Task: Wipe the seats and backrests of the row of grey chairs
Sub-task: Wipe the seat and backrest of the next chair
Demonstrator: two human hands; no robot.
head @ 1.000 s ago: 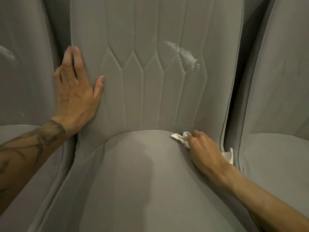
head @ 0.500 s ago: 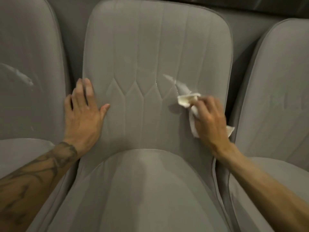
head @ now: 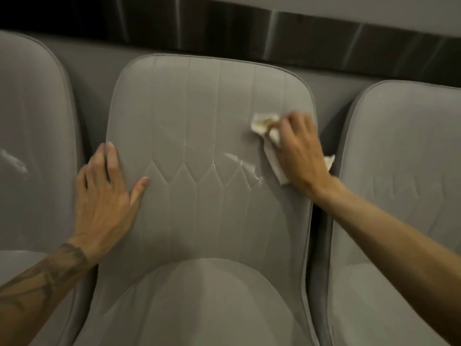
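Three grey padded chairs stand side by side. The middle chair's backrest (head: 199,136) fills the centre, its seat (head: 199,308) below. My right hand (head: 299,151) presses a crumpled white cloth (head: 263,123) against the upper right of that backrest. A pale wet streak (head: 243,168) shines just below and left of the cloth. My left hand (head: 107,203) lies flat, fingers apart, on the backrest's left edge and holds nothing.
The left chair (head: 35,146) carries a pale smear on its backrest. The right chair (head: 404,171) stands close, with a narrow dark gap between it and the middle one. A dark glossy wall strip (head: 249,33) runs behind the chair tops.
My right hand has moved the cloth from the back of the seat up the backrest, past the wet streak, to the upper right. My left hand has stayed on the left edge.
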